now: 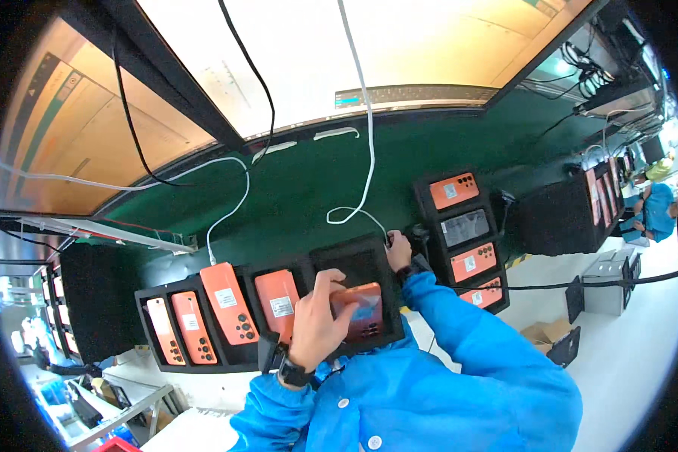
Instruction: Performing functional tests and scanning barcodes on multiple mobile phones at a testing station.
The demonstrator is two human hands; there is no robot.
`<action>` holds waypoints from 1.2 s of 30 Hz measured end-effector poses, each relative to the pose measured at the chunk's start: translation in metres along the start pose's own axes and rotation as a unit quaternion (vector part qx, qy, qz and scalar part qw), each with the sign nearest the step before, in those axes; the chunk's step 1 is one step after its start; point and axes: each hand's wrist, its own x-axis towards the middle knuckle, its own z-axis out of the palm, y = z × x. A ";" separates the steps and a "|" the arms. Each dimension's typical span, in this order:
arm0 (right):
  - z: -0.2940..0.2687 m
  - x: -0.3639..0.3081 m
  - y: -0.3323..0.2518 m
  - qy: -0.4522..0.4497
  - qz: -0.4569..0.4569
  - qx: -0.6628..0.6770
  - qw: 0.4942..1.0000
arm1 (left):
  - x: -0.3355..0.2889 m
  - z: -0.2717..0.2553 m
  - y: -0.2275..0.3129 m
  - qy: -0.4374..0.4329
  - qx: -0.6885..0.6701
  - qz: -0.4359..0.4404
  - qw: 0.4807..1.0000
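My left hand (319, 320) is closed on a smartphone (367, 315), with the thumb and fingers at its upper left part. The phone is orange with a shiny, reflecting face, and sits over the right end of a black foam tray (350, 261). My right hand (398, 251) pinches the end of a white charging cable (370, 151) just beyond the tray's far right corner. The plug itself is mostly hidden by the fingers. In the tray's other slots lie several orange phones with white labels. One labelled phone (232, 303) has another white cable (238, 200) at its far end.
A second black tray (422, 200) on the right holds several phones, one with a dark face. Large lit screens (301, 60) stand behind the green bench top (294, 188). A black cable (580, 284) crosses at the right. Far right, a person in blue (659, 211) is at work.
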 end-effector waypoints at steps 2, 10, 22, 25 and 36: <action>0.009 0.014 0.019 -0.029 0.001 -0.057 0.998 | -0.004 -0.002 0.010 -0.026 -0.048 -0.011 0.998; -0.207 -0.010 -0.185 -0.204 -0.051 0.444 0.871 | -0.016 0.000 -0.007 0.008 -0.156 -0.031 0.987; -0.259 -0.053 -0.247 -0.341 -0.298 0.138 0.881 | -0.025 0.000 -0.009 -0.017 -0.194 0.043 0.980; -0.259 -0.054 -0.251 -0.338 -0.354 0.084 0.868 | -0.027 0.002 -0.015 -0.016 -0.196 0.036 0.980; -0.115 0.121 -0.135 -0.162 0.188 0.326 0.912 | 0.061 0.040 -0.059 0.151 0.203 0.087 0.964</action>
